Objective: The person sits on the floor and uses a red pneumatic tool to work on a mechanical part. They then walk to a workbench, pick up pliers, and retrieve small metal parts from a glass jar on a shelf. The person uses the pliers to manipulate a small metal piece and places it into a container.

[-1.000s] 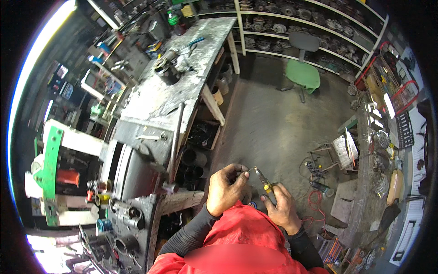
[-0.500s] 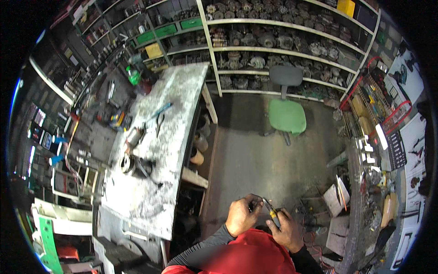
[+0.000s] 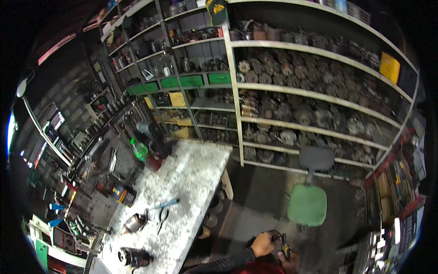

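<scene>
Low in the picture my left hand (image 3: 263,245) is closed, its fingertips pinching a small dark piece that is too blurred to name. Just right of it my right hand (image 3: 288,262) grips pliers (image 3: 285,249) with yellow on the handles. The jaws of the pliers point up and sit close to the left fingertips; whether they touch the dark piece I cannot tell. Both hands are held above the floor, right of the workbench (image 3: 196,157). On its pale top lie a blue-handled tool (image 3: 168,203), dark pliers (image 3: 162,218), a cylindrical metal part (image 3: 134,222) and a dark round housing (image 3: 133,257).
A green chair (image 3: 307,204) with a grey back stands ahead to the right. Behind it, tall shelving (image 3: 315,91) is packed with metal parts. A green bottle (image 3: 139,149) stands at the bench's far left. Crowded tool racks (image 3: 397,182) line the right side.
My view has tilted up, so the hands and bench sit lower in the picture and more shelving shows. The pliers stay in my right hand, close to the left fingertips.
</scene>
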